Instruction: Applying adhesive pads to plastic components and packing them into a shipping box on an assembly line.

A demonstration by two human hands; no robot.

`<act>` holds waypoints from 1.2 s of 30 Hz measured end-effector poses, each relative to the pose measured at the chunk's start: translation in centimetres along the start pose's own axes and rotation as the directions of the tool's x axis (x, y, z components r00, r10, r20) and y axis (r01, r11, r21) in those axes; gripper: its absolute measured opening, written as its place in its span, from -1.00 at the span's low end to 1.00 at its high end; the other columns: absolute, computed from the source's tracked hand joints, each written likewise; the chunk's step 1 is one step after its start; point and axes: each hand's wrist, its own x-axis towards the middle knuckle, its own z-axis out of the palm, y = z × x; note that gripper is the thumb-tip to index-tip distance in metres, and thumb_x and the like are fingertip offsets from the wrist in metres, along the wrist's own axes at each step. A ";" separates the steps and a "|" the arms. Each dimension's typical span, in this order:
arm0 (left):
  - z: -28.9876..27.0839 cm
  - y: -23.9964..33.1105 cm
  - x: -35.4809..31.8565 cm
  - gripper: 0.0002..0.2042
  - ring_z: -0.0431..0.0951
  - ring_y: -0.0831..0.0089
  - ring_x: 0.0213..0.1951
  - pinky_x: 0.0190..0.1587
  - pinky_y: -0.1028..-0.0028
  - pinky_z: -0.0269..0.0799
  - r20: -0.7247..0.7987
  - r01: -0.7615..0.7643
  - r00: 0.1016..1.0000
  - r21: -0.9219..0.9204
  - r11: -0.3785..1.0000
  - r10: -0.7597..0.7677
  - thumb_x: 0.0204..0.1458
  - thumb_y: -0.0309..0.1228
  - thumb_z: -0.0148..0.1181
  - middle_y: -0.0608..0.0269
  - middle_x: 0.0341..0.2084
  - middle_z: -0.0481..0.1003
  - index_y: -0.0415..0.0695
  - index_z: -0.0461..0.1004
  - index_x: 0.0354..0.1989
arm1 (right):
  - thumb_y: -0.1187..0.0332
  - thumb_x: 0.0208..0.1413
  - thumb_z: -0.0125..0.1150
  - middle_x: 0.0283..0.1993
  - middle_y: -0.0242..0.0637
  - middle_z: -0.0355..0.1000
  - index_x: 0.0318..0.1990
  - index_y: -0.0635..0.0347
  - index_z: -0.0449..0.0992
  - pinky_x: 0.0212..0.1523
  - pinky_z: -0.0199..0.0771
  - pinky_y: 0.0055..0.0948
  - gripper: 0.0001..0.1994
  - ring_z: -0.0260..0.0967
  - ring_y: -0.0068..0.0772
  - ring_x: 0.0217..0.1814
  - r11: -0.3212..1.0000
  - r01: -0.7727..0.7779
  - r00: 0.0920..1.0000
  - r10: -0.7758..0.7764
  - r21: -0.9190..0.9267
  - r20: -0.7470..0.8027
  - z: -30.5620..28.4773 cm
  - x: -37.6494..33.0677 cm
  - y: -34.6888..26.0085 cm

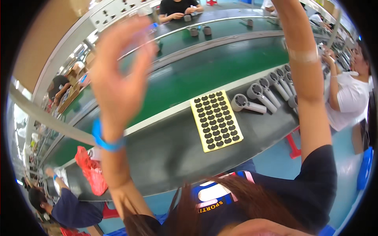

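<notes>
1 raised left hand (118, 67), open, empty

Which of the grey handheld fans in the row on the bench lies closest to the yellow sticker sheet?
The handheld fan at the near, left end of the row. Its round head almost meets the yellow sticker sheet; the other fans line up farther right, toward the raised right arm.

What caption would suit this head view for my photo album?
Both arms raised above a grey workbench, left hand open, with a yellow sheet of black pads beside a row of grey handheld fans.

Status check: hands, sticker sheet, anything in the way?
Left hand raised, open, empty. Right hand out of view above. Yellow sticker sheet flat on bench, untouched; grey handheld fans beside it.
</notes>
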 end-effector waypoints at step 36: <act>15.3 3.0 -23.0 -0.59 0.40 0.44 -0.04 -0.04 0.48 0.40 0.360 0.815 0.572 -0.352 0.460 -0.737 -0.04 -0.61 0.24 0.15 0.00 0.35 -0.25 0.39 0.04 | 0.55 -0.02 0.23 0.14 -0.20 0.19 -0.30 0.28 0.53 0.15 0.12 -0.40 -0.89 0.12 -0.31 0.20 0.701 -0.713 0.701 0.712 0.022 0.050 -4.4 -37.3 1.1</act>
